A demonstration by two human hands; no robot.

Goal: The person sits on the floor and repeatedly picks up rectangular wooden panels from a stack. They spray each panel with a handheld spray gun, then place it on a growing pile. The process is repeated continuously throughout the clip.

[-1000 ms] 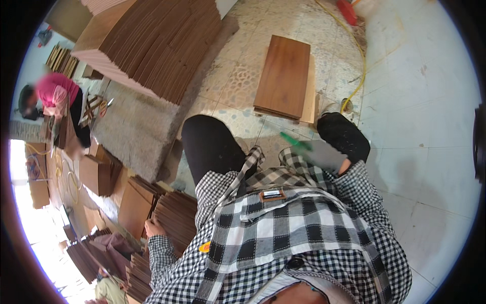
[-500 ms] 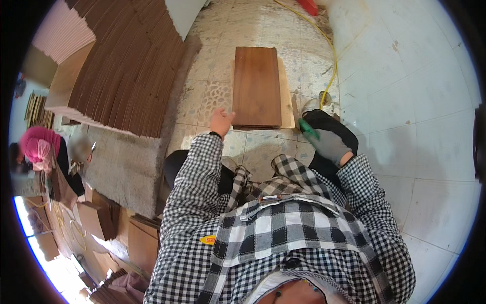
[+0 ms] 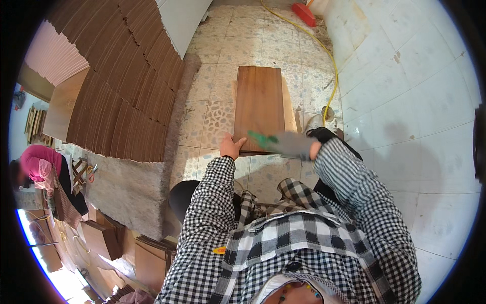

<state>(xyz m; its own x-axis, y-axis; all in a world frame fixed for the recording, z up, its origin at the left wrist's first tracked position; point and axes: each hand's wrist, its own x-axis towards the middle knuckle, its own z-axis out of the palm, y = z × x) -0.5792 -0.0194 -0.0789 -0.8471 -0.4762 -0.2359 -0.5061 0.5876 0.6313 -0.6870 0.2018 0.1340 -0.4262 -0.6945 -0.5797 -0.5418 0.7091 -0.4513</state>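
Note:
Ahead on the tiled floor lies a short stack of brown wooden boards (image 3: 258, 99) atop a pale board (image 3: 288, 109). My bare left hand (image 3: 231, 145) is closed on the stack's near left corner, thumb on top. My right hand (image 3: 288, 144), in a grey glove with green at the fingers, is smeared by motion over the near right part of the top board; its finger shape and anything it holds cannot be made out. Both forearms are in checked sleeves.
Tall stacks of boards (image 3: 121, 101) stand left on a concrete ledge (image 3: 126, 197). A tiled wall (image 3: 405, 101) runs along the right, beside a yellow hose (image 3: 334, 61) and red plastic object (image 3: 304, 15). A co-worker in pink (image 3: 45, 167) bends at far left.
My left hand came from low at the left onto the boards' near corner and closed there. My right hand moved leftward from beside my right knee to over the top board. My view shifted.

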